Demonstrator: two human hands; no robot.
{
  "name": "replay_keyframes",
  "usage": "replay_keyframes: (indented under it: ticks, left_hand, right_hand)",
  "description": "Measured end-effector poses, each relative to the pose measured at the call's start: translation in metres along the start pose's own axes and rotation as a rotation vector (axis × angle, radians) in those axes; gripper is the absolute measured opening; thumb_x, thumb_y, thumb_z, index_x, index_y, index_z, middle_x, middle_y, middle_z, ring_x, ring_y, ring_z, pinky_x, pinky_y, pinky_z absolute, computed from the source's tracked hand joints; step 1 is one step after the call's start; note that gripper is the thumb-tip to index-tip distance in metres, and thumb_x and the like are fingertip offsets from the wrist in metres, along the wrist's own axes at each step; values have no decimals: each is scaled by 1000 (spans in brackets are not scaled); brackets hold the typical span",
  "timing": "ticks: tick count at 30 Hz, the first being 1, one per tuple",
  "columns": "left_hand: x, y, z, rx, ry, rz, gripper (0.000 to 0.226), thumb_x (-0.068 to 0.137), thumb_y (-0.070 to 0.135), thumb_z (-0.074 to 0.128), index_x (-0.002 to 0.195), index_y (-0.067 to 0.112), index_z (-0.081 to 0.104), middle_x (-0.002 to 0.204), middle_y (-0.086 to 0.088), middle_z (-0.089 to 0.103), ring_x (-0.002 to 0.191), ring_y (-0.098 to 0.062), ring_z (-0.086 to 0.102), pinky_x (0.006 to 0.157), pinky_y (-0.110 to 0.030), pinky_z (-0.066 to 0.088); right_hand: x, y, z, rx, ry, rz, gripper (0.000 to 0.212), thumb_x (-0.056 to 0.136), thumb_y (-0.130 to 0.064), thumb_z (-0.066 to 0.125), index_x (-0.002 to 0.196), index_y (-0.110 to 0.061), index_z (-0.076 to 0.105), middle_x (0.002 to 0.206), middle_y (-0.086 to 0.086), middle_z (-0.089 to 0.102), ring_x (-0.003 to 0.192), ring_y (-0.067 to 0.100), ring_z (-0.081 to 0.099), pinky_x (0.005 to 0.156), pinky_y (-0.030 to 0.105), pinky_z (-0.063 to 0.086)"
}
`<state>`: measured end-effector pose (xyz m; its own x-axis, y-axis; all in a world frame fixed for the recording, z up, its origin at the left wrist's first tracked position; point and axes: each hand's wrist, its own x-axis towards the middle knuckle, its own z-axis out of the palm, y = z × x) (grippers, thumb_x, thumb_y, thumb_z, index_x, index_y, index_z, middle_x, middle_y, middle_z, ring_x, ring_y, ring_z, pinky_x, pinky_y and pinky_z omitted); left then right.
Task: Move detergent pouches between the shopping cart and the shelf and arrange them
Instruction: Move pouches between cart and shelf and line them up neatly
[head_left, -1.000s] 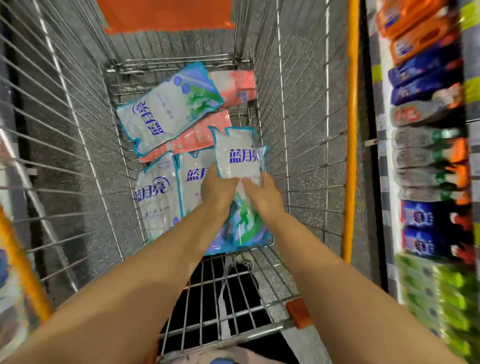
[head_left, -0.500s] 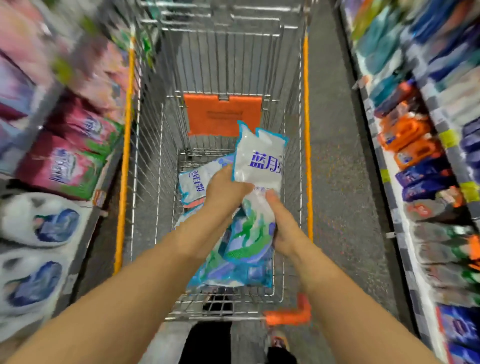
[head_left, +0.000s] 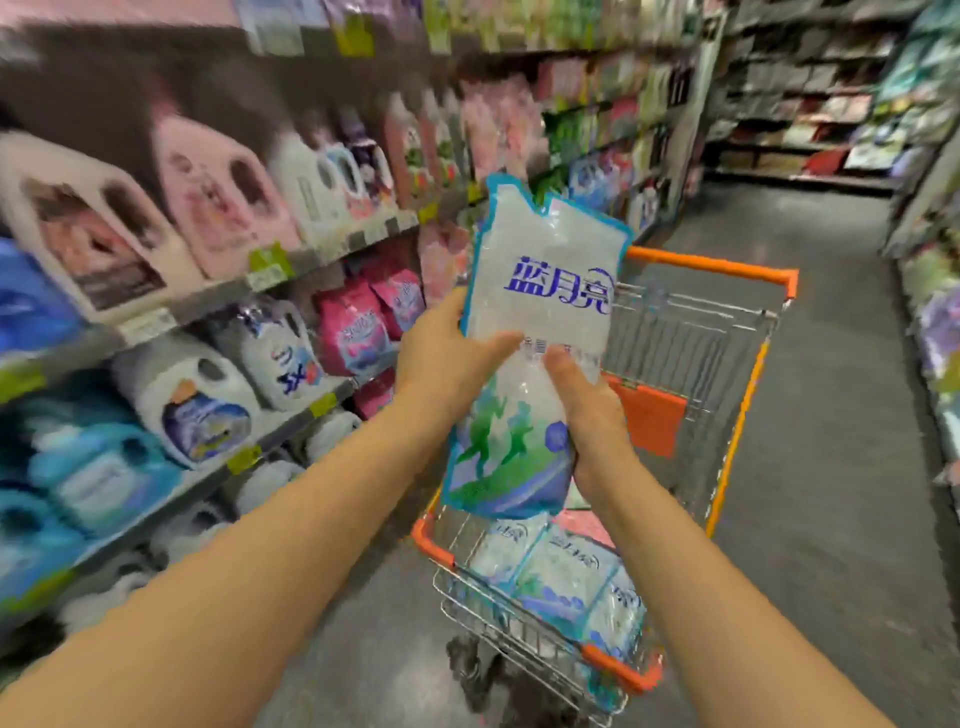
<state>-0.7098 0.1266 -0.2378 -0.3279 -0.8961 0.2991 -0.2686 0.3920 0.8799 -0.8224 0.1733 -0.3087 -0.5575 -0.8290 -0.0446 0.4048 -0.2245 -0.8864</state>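
Now left hand and right hand hold one pouch.

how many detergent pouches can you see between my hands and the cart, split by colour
Held blue-and-white pouch: 1
Blue-and-white pouches lying in the cart: 3
Pink pouch in the cart, mostly hidden: 1
Total: 5 visible
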Motion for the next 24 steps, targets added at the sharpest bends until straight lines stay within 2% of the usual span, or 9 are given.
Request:
replay_keyframes:
  ticks: [3, 5, 7, 9, 13, 14, 17, 21, 24]
  left_hand:
    - [-5, 13, -67, -66, 157, 30, 30, 65, 32, 69, 94, 28, 62, 95, -1, 71, 79, -13, 65, 79, -35, 55]
    - [-10, 19, -116, -93, 238, 53, 31, 65, 36, 65, 94, 27, 62, 95, 0, 71, 86, -18, 67, 82, -42, 54]
    - [-13, 22, -168, -113, 292, 82, 26, 67, 36, 66, 92, 30, 60, 95, -1, 71, 88, -20, 68, 83, -45, 54]
    - [-15, 21, -220, -100, 322, 111, 30, 71, 30, 72, 97, 30, 58, 99, -1, 70, 90, -20, 67, 86, -44, 53]
    - [-15, 15, -328, -49, 347, 142, 41, 78, 16, 72, 113, 26, 54, 102, 3, 68, 89, -13, 65, 85, -34, 54]
    - [-15, 13, -354, -33, 360, 154, 42, 78, 16, 72, 113, 27, 53, 103, 4, 68, 89, -12, 65, 83, -31, 54]
    - [-10, 9, -427, 27, 408, 168, 45, 75, 16, 75, 112, 27, 53, 105, 5, 67, 93, -11, 65, 85, -32, 53]
    - [10, -2, -509, 59, 490, 176, 46, 75, 10, 75, 113, 23, 52, 108, -3, 67, 97, -19, 65, 91, -42, 52]
    - [38, -6, -562, 62, 542, 201, 44, 77, 4, 71, 112, 20, 50, 110, -7, 65, 99, -23, 64, 92, -42, 51]
  right_hand:
    - [-18, -19, 73, -12, -122, -104, 48, 68, -28, 71, 111, -9, 65, 107, 19, 69, 97, 35, 66, 88, 48, 53]
    - [-28, -26, 123, -10, -168, -141, 48, 67, -26, 74, 110, -8, 65, 105, 16, 70, 95, 32, 67, 86, 45, 54]
    - [-37, -27, 175, 0, -228, -182, 44, 73, -20, 78, 112, -7, 65, 98, 8, 71, 86, 22, 69, 78, 34, 56]
    - [-47, -26, 228, 11, -280, -202, 50, 73, -20, 79, 117, -4, 62, 98, 6, 71, 82, 18, 69, 73, 30, 58]
    - [-67, -14, 339, 34, -357, -277, 80, 52, -44, 85, 120, -10, 60, 104, 6, 71, 94, 23, 68, 82, 39, 56]
    - [-71, -10, 366, 47, -387, -284, 74, 55, -39, 85, 118, -10, 60, 103, 5, 71, 93, 21, 68, 82, 37, 55]
    - [-81, 2, 440, 61, -465, -296, 32, 74, -19, 78, 101, -16, 60, 90, -3, 68, 81, 12, 66, 72, 22, 55]
    - [-80, 14, 529, 52, -554, -335, 45, 71, -23, 79, 108, -5, 60, 81, -4, 66, 68, 7, 62, 59, 17, 52]
    - [-66, 16, 596, 26, -646, -403, 60, 62, -37, 81, 110, -8, 62, 88, -1, 70, 79, 14, 68, 70, 28, 55]
